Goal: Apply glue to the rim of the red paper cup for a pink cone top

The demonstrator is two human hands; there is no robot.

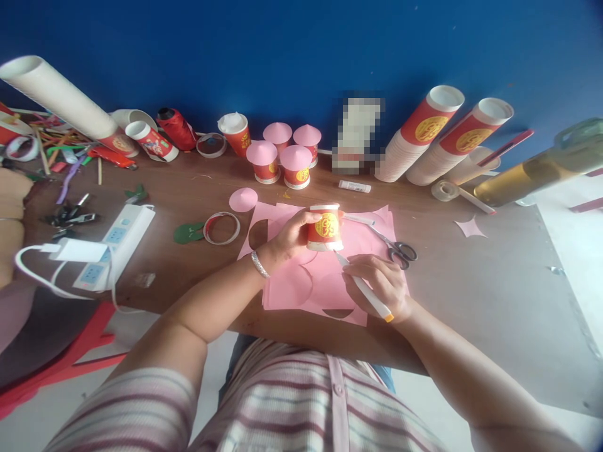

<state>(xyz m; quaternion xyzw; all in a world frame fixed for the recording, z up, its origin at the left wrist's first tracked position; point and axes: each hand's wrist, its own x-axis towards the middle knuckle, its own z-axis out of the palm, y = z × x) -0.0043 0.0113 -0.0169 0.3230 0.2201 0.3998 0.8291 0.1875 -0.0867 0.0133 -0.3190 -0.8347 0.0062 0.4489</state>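
Observation:
My left hand is wrapped round the side of a red paper cup with a gold emblem, holding it above a stack of pink paper. In my right hand is a white utility knife with an orange end. Its tip points at the cup's lower white edge and looks close to or touching it; which, I cannot tell. Black-handled scissors lie on the pink sheets to the right, beside a pale, pen-like stick. Round cut-outs show in the sheets.
Several red cups topped with pink paper cones stand at the back. Stacked paper cups lean right, near a bottle. A glue stick, tape roll and power strip lie on the table.

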